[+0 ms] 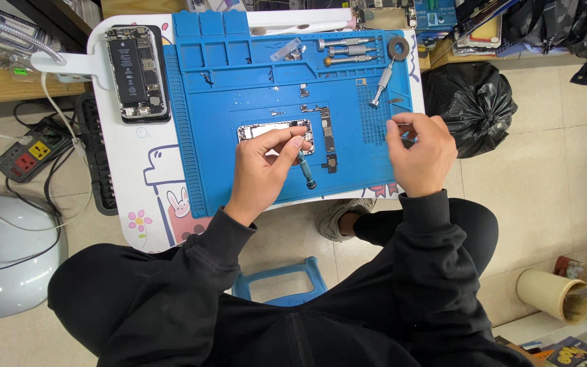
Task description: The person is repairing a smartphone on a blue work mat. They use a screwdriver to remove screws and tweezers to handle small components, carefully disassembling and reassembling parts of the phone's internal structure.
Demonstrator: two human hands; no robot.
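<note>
Two bare hands work over a blue repair mat (239,88) that covers most of a small white surface (113,163) in the upper middle of the frame. The left hand (261,170) is closed around a small teal-handled screwdriver (305,168), pinched between thumb and fingers, with its upper end at the lower right edge of an opened phone body (273,130) lying flat at the centre of the mat. The right hand (419,153) sits to the right, over the mat's right edge, its fingertips drawn together in a narrow pinch; whether anything tiny sits between them cannot be told. Just right of the phone body lies a long narrow circuit board (327,136), apart from both hands. In the mat's upper right trays rest several silver screwdrivers (348,51), and another silver driver (380,85) lies slanted below a dark ring (397,47). At the upper left of the frame a second opened phone (135,71) shows its battery, resting on the white surface beside the mat. A power strip (25,156) lies on the floor at the left, and a black plastic bag (470,102) stands at the right.
</note>
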